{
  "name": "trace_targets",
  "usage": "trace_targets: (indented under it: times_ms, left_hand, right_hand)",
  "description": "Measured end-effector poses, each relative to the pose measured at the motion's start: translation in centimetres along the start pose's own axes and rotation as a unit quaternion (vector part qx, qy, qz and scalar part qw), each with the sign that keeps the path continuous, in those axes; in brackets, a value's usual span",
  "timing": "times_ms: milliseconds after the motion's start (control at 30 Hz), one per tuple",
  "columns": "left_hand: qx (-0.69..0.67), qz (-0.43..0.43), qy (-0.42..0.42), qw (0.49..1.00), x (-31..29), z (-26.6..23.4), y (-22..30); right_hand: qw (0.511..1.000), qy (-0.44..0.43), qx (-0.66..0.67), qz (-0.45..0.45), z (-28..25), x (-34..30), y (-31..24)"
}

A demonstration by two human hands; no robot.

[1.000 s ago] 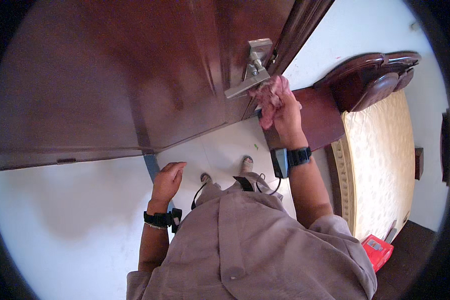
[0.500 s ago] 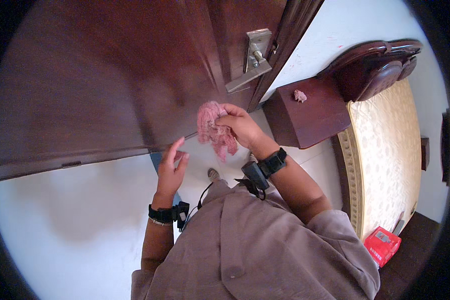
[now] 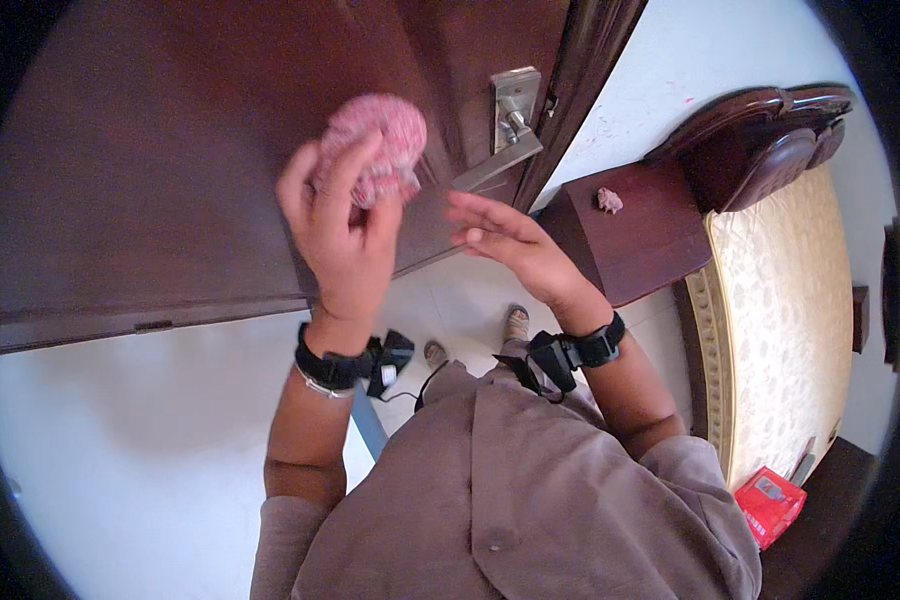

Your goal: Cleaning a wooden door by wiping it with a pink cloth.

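A crumpled pink cloth [image 3: 395,125] is bunched in my left hand [image 3: 340,225], whose fingers and thumb close around it in front of the dark brown wooden door [image 3: 170,170]. Whether the cloth touches the door I cannot tell. My right hand [image 3: 515,245] holds nothing; its fingers are stretched out toward the left, a little apart from the cloth. Just above that hand is the door's metal lever handle [image 3: 500,165], fixed to a plate [image 3: 515,92] near the door's edge.
To the right stands a dark wooden nightstand [image 3: 650,230] with a small crumpled pinkish thing [image 3: 609,200] on it. Beyond are a curved dark headboard [image 3: 740,140] and a bed with a cream patterned mattress [image 3: 780,320]. A red packet [image 3: 770,505] lies at the bed's near end.
The pink cloth has passed from my right hand to my left. My left hand has risen up toward the door, and my right hand has opened and shifted slightly right.
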State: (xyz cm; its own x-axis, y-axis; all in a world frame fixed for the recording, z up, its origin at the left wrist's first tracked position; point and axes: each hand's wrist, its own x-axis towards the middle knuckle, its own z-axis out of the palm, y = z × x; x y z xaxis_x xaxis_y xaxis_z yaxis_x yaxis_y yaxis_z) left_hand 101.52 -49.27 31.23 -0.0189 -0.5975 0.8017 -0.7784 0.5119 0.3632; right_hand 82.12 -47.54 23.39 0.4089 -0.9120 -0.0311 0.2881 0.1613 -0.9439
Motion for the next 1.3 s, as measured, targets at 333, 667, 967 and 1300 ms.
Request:
trace_targets:
  times_ms: [333,667,967,1300]
  left_hand:
    - [0.134,0.15,-0.191,0.961,-1.5,7.5,-4.7]
    - [0.152,0.068,-0.255,0.952,-7.6,8.7,-5.0]
    - [-0.095,-0.247,-0.281,0.922,-16.8,12.8,-7.7]
    - [-0.139,-0.213,-0.1,0.962,-9.6,4.5,-4.0]
  right_hand:
    - [0.988,0.049,0.073,0.129,-7.8,-3.8,-0.5]
    - [0.978,0.113,0.093,0.149,-10.2,-3.8,0.0]
    - [0.967,0.162,0.105,0.166,-9.2,-2.5,0.9]
    - [0.953,0.228,0.129,0.155,-11.1,-2.6,1.9]
